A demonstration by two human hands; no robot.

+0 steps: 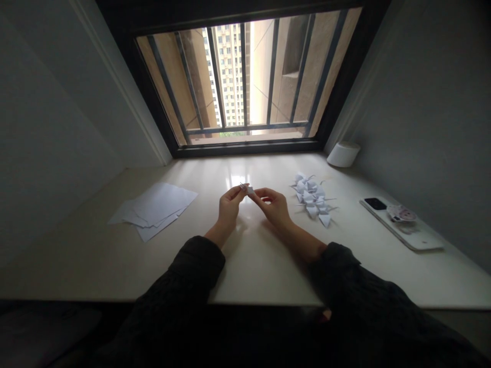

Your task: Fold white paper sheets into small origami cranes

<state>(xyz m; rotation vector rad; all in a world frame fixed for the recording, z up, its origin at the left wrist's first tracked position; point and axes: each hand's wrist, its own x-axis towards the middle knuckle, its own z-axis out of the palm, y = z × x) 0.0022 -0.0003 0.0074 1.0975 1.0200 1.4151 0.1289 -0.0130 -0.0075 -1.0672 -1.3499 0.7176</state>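
Glossy off-white tabletop (249, 271). Loose white paper sheets (163, 202), overlapping, at 9 o'clock of the hands. White folded-paper cranes (312, 197) bunched at 3 o'clock; overlap makes the count unclear. Left hand (229, 203) and right hand (275, 205) both pinching a small white folded-paper piece (250, 190) between them. Thin tips toward 10 o'clock, long axis roughly 10-to-4. Partly hidden by the grip; folds too small to read.
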